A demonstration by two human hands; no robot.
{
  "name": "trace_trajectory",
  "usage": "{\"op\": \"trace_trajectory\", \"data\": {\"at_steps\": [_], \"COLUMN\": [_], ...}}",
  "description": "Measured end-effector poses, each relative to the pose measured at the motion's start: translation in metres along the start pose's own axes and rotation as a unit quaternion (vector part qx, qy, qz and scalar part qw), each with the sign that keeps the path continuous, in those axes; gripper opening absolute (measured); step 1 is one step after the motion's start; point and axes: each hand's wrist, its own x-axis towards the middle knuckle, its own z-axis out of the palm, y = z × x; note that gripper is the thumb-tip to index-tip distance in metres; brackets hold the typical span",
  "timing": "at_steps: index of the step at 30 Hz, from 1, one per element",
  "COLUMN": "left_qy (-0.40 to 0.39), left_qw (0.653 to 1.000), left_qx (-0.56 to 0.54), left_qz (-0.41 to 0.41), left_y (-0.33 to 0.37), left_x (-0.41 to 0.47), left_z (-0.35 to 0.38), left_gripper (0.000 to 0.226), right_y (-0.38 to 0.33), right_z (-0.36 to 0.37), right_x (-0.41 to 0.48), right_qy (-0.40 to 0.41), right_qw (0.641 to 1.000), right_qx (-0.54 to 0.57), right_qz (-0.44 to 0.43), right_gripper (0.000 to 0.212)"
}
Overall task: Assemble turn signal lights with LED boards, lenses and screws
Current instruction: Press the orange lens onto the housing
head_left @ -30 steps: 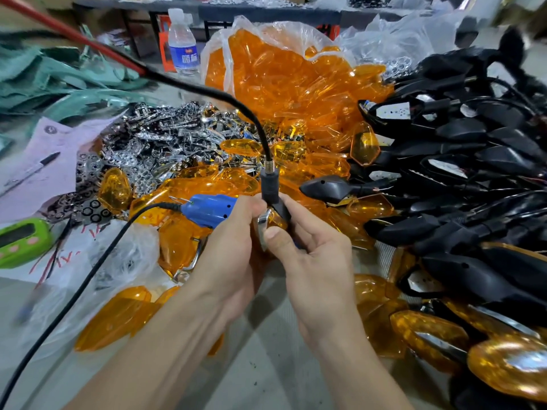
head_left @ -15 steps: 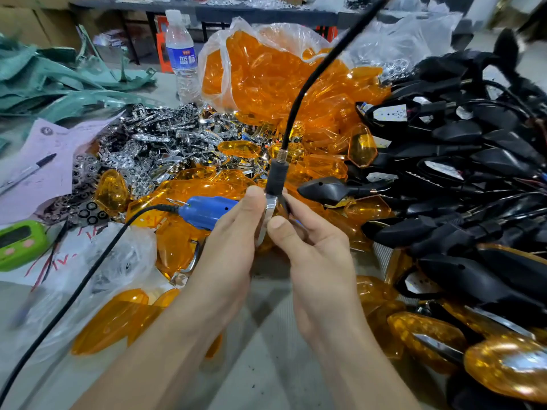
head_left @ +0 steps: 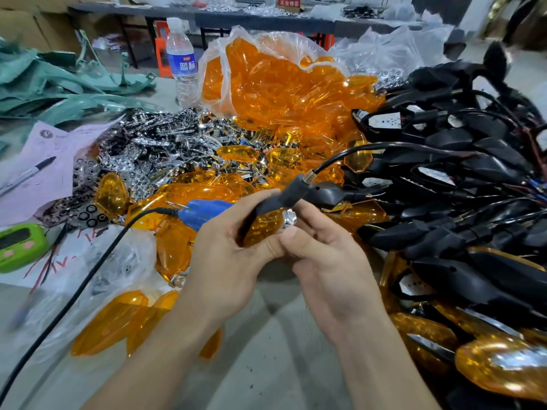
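Both hands are bunched together right in front of the person, sharing one turn signal light (head_left: pixel 266 223) between them. The left hand (head_left: pixel 225 261) has its fingers curled round the far side and its thumb pushed up against the edge of the amber lens (head_left: pixel 259 236), while the right hand (head_left: pixel 334 261) pinches the other edge with thumb and curled fingers. It looks like they're squeezing the lens down into the shell, or checking it sits flush. The black stalk (head_left: pixel 284 198) sticks up out of the top of the grip and its cable (head_left: pixel 340 155) trails off past the right hand, so it stays out of the way. The blue screwdriver (head_left: pixel 204 211) sits just behind the left fingers, handy for the screw step, though it's hard to tell if the hand is touching it. Spare parts are all in reach: chrome reflectors (head_left: pixel 154 149) beyond the left hand, the bag of lenses (head_left: pixel 281 93) straight ahead, black housings (head_left: pixel 473 187) off the right hand's side
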Motion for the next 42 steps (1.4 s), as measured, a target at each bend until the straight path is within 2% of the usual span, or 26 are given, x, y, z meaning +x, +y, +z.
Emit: {"op": "trace_trajectory", "data": {"at_steps": [4,9,14,16,20,28,30,33,35,37,42], "left_qy": [0.009,0.011,-0.052,-0.065,-0.071,-0.062,-0.062,-0.053,-0.063,-0.056,-0.015], "left_qw": [1.0,0.997,0.988,0.98,0.975,0.971,0.978,0.995,0.997,0.991,0.998], "left_qx": [0.018,0.067,0.146,0.185,0.196,0.22,0.188,0.083,-0.011,-0.105,-0.065], "left_qz": [0.012,0.023,0.018,0.043,0.078,0.07,0.063,0.005,-0.034,-0.062,-0.017], "left_y": [0.001,0.001,0.0,0.001,0.004,-0.005,-0.007,-0.01,-0.012,-0.012,-0.007], "left_x": [-0.003,-0.002,-0.001,-0.003,-0.003,-0.001,0.003,0.012,0.014,0.012,0.006], "left_z": [-0.002,-0.007,-0.014,-0.015,-0.016,-0.023,-0.022,-0.023,-0.025,-0.027,-0.023], "left_gripper": [0.052,0.055,0.065,0.059,0.044,0.049,0.055,0.069,0.068,0.056,0.041], "right_y": [0.002,0.005,-0.003,-0.007,-0.002,0.003,0.002,0.001,0.001,-0.001,-0.005], "right_z": [0.002,0.002,-0.009,-0.012,-0.013,-0.012,-0.013,-0.01,-0.01,-0.013,-0.012], "right_x": [0.0,0.002,0.004,0.003,0.003,0.008,0.01,0.009,0.008,0.007,0.003], "right_qy": [0.019,-0.015,0.004,-0.008,-0.003,0.004,0.004,-0.003,-0.007,0.003,0.005], "right_qw": [1.0,0.999,0.995,0.993,0.989,0.989,0.99,0.999,1.0,1.0,0.999], "right_qx": [0.012,-0.025,-0.085,-0.108,-0.12,-0.133,-0.127,-0.044,0.002,0.006,-0.025], "right_qz": [-0.005,-0.037,-0.053,-0.053,-0.083,-0.064,-0.06,-0.028,-0.014,-0.018,-0.041], "right_gripper": [0.056,0.05,0.059,0.057,0.052,0.051,0.052,0.051,0.052,0.054,0.056]}}
